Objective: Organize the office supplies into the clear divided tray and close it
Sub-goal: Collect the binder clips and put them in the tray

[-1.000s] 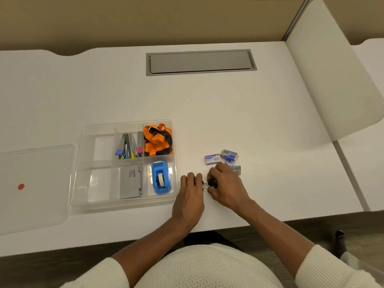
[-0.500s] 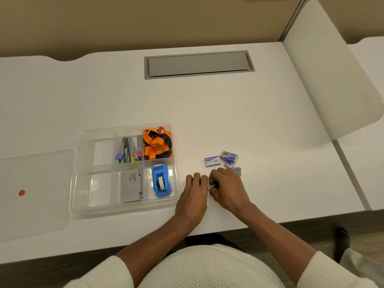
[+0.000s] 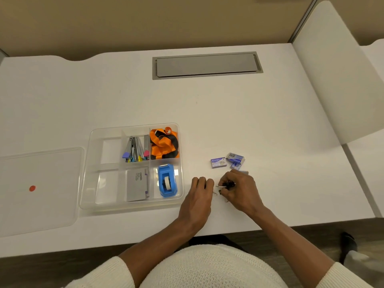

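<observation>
The clear divided tray (image 3: pixel 87 179) sits left of centre on the white desk. In it lie small staplers (image 3: pixel 135 149), an orange and black lanyard (image 3: pixel 164 145), a grey card pack (image 3: pixel 137 183) and a blue tape dispenser (image 3: pixel 166 181). Its clear lid (image 3: pixel 39 190) with a red dot lies flat to the left. Just right of the tray, my right hand (image 3: pixel 241 192) pinches small black binder clips (image 3: pixel 227 185). My left hand (image 3: pixel 199 196) rests curled beside them, fingers closed; what it holds is hidden. Small purple staple boxes (image 3: pixel 227 161) lie just beyond my right hand.
A grey cable hatch (image 3: pixel 206 65) is set into the desk at the back. A white divider panel (image 3: pixel 340 80) rises along the right side. The desk's front edge runs close below my wrists.
My hands stayed together by the clips; the right hand has lifted slightly so the black clips show between its fingers. The camera shifted a little.
</observation>
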The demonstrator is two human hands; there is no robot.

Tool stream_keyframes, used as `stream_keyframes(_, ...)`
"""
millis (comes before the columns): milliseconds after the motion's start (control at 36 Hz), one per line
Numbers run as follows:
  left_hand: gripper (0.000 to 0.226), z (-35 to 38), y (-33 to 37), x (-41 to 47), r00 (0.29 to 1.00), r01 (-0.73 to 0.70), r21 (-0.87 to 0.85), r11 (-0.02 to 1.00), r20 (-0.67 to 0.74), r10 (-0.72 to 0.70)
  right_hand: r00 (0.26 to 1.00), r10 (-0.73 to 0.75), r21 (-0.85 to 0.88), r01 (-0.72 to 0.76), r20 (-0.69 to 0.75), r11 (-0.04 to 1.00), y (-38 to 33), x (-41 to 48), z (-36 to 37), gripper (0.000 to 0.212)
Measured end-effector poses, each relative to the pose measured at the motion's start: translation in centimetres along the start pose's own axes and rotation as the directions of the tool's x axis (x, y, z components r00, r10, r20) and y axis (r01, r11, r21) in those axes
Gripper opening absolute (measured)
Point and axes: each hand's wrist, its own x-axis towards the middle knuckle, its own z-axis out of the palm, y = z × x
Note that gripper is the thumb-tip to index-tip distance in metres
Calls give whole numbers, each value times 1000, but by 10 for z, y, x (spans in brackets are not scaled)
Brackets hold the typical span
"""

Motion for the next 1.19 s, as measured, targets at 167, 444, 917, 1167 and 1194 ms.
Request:
stream_keyframes(167,53,0,-5,-2,999,-38,-29,999,-41,36,982,96,155,-71,-161,985,5,-4,-18,16)
stream_keyframes(444,52,5,-9,-3,997,-55,-13,998,-50,54,991,131,24,-130,-27,991,13,-14,-29,16)
stream_keyframes(917,34,-1,-10,-9,997,-77,149,986,-5,78,994,106,-148,-110,-33,983,3,-24,18,24)
stream_keyframes(1167,35,0,-7,-2,996,-89,275,957,-3,94,995,93,-201,-84,36,976,5,-13,14,22)
stream_keyframes(1194,34,0,-6,-1,996,-86,273,958,-1,90,995,87,-210,-77,41,975,5,-12,14,21)
